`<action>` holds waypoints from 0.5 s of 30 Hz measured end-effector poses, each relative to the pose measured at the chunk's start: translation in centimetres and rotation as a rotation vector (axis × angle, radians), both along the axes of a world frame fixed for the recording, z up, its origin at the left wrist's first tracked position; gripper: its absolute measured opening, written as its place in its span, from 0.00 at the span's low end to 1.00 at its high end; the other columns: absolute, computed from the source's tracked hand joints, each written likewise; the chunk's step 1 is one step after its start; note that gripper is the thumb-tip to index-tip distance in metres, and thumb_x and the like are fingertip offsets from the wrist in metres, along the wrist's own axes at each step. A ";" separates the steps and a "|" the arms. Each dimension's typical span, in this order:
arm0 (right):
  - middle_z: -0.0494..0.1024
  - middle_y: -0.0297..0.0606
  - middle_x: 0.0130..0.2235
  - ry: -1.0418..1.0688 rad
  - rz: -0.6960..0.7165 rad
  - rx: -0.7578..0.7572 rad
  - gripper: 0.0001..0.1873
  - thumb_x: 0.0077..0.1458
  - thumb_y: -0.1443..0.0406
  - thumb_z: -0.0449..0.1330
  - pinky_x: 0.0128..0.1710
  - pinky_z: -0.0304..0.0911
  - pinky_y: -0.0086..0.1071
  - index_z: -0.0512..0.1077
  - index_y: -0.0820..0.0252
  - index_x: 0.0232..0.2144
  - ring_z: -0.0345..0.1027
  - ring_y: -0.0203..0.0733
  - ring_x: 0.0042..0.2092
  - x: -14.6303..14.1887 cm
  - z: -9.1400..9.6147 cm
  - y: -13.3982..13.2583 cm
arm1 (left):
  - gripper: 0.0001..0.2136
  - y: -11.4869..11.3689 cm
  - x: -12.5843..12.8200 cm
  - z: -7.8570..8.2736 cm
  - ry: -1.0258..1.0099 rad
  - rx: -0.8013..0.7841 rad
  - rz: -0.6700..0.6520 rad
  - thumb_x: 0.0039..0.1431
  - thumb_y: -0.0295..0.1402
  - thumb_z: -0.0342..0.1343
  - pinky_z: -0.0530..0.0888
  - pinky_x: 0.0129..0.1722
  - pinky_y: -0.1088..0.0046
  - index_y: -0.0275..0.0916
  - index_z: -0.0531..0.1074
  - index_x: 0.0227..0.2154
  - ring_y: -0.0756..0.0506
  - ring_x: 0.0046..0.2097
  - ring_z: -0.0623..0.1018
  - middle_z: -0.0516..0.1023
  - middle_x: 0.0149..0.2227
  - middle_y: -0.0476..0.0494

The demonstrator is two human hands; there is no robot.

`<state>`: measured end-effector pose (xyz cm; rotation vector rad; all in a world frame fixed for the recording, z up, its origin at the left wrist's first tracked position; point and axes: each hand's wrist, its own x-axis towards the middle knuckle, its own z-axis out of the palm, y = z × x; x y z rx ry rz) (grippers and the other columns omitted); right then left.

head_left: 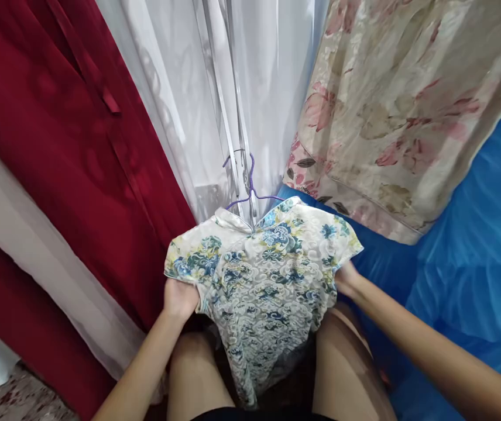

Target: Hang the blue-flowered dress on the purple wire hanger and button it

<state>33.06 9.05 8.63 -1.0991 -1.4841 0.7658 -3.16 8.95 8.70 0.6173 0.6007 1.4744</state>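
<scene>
A cream dress with blue and green flower print (263, 280) hangs on a purple wire hanger (251, 186) in front of me, its hem falling between my knees. My left hand (179, 298) is closed on the dress's left sleeve edge. My right hand (346, 278) grips the right sleeve from underneath, with its fingers partly hidden by the cloth. The hanger's hook sits against white sheer fabric (215, 99).
Other garments hang close around: a dark red one (70, 152) at left, a beige one with pink flowers (400, 117) at upper right, and blue tulle (474, 251) at right. A patterned floor (9, 397) shows at bottom left.
</scene>
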 end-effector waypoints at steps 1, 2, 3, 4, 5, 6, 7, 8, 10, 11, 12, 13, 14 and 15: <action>0.80 0.47 0.45 0.069 0.008 -0.031 0.33 0.69 0.45 0.39 0.44 0.72 0.45 0.72 0.57 0.53 0.75 0.50 0.47 0.5 0.1 -0.2 | 0.22 -0.2 -0.4 0.8 -0.011 0.021 0.004 0.66 0.46 0.49 0.70 0.59 0.51 0.41 0.72 0.57 0.35 0.61 0.73 0.77 0.56 0.36; 0.81 0.48 0.42 0.144 0.020 -0.071 0.39 0.67 0.42 0.33 0.41 0.72 0.44 0.73 0.58 0.53 0.76 0.52 0.46 1.2 0.5 -0.5 | 0.25 -0.5 -0.7 1.8 -0.010 0.057 0.004 0.66 0.49 0.49 0.69 0.60 0.50 0.40 0.71 0.58 0.34 0.62 0.71 0.75 0.58 0.35; 0.82 0.50 0.40 0.209 0.036 -0.112 0.43 0.65 0.40 0.32 0.39 0.72 0.43 0.74 0.60 0.52 0.77 0.54 0.44 1.8 1.3 -0.8 | 0.27 -0.9 -0.7 3.0 0.004 0.101 -0.001 0.65 0.52 0.49 0.68 0.61 0.49 0.39 0.70 0.59 0.33 0.63 0.70 0.74 0.59 0.34; 0.82 0.51 0.39 0.246 0.060 -0.154 0.43 0.63 0.38 0.36 0.36 0.71 0.42 0.75 0.61 0.52 0.78 0.54 0.41 2.3 2.4 -1.2 | 0.29 -1.4 -0.7 4.2 0.025 0.150 -0.006 0.65 0.53 0.49 0.67 0.62 0.48 0.38 0.70 0.59 0.33 0.64 0.68 0.73 0.60 0.34; 0.82 0.51 0.38 0.253 0.086 -0.189 0.40 0.61 0.38 0.43 0.34 0.71 0.41 0.75 0.63 0.52 0.79 0.54 0.39 2.6 3.6 -1.7 | 0.28 -1.8 -0.5 5.4 0.050 0.201 -0.001 0.65 0.53 0.50 0.66 0.63 0.48 0.38 0.69 0.59 0.33 0.65 0.67 0.72 0.61 0.34; 0.83 0.50 0.37 0.238 0.124 -0.219 0.36 0.58 0.41 0.52 0.31 0.70 0.39 0.75 0.63 0.53 0.78 0.53 0.35 2.7 5.0 -2.2 | 0.27 -2.2 -0.3 6.5 0.078 0.255 0.012 0.65 0.52 0.50 0.66 0.63 0.48 0.38 0.70 0.59 0.33 0.65 0.67 0.72 0.61 0.34; 0.83 0.48 0.36 0.215 0.169 -0.245 0.33 0.54 0.46 0.59 0.28 0.69 0.37 0.74 0.62 0.54 0.77 0.51 0.31 2.5 6.3 -2.8 | 0.25 -2.6 -0.1 7.6 0.107 0.307 0.028 0.66 0.50 0.50 0.65 0.63 0.49 0.38 0.70 0.58 0.33 0.65 0.67 0.71 0.62 0.34; 0.83 0.46 0.35 0.202 0.204 -0.255 0.32 0.50 0.51 0.64 0.25 0.67 0.35 0.74 0.61 0.54 0.76 0.48 0.27 2.1 7.6 -3.3 | 0.24 -2.8 -0.1 8.4 0.137 0.353 0.048 0.67 0.47 0.50 0.65 0.64 0.50 0.38 0.70 0.58 0.33 0.66 0.66 0.71 0.62 0.34; 0.83 0.44 0.33 0.230 0.229 -0.237 0.33 0.44 0.59 0.64 0.21 0.63 0.32 0.74 0.63 0.53 0.72 0.44 0.23 1.0 9.7 -4.3 | 0.21 -2.9 -0.3 9.5 0.205 0.449 0.120 0.67 0.44 0.51 0.63 0.66 0.52 0.38 0.71 0.57 0.34 0.67 0.65 0.69 0.63 0.35; 0.83 0.45 0.33 0.273 0.226 -0.212 0.33 0.42 0.61 0.62 0.20 0.63 0.31 0.75 0.65 0.53 0.72 0.44 0.23 0.5 10.4 -4.7 | 0.21 -2.8 -0.5 9.8 0.254 0.501 0.178 0.66 0.42 0.53 0.60 0.67 0.53 0.41 0.69 0.58 0.35 0.68 0.63 0.67 0.65 0.37; 0.83 0.46 0.34 0.326 0.220 -0.187 0.34 0.41 0.63 0.60 0.21 0.65 0.32 0.74 0.66 0.53 0.74 0.46 0.24 0.1 11.0 -5.0 | 0.22 -2.6 -0.8 9.9 0.330 0.557 0.256 0.64 0.40 0.56 0.57 0.68 0.53 0.44 0.67 0.60 0.36 0.69 0.59 0.63 0.67 0.40; 0.84 0.46 0.36 0.385 0.214 -0.167 0.35 0.40 0.64 0.58 0.24 0.68 0.34 0.74 0.67 0.54 0.76 0.49 0.27 -0.2 11.4 -5.4 | 0.27 -2.4 -1.0 9.9 0.443 0.619 0.358 0.60 0.37 0.60 0.54 0.69 0.53 0.48 0.64 0.62 0.37 0.71 0.56 0.58 0.69 0.43; 0.84 0.47 0.39 0.441 0.206 -0.155 0.36 0.40 0.64 0.57 0.27 0.71 0.37 0.73 0.67 0.55 0.78 0.52 0.31 -0.3 11.5 -5.8 | 0.33 -2.2 -1.3 9.8 0.594 0.685 0.475 0.56 0.34 0.64 0.50 0.70 0.53 0.50 0.60 0.64 0.37 0.72 0.51 0.53 0.71 0.45; 0.84 0.46 0.40 0.492 0.200 -0.153 0.38 0.38 0.65 0.56 0.31 0.73 0.40 0.72 0.66 0.56 0.79 0.55 0.34 -0.3 11.3 -6.4 | 0.40 -2.1 -1.4 9.6 0.770 0.755 0.593 0.52 0.31 0.68 0.46 0.71 0.52 0.52 0.57 0.66 0.36 0.73 0.47 0.49 0.73 0.46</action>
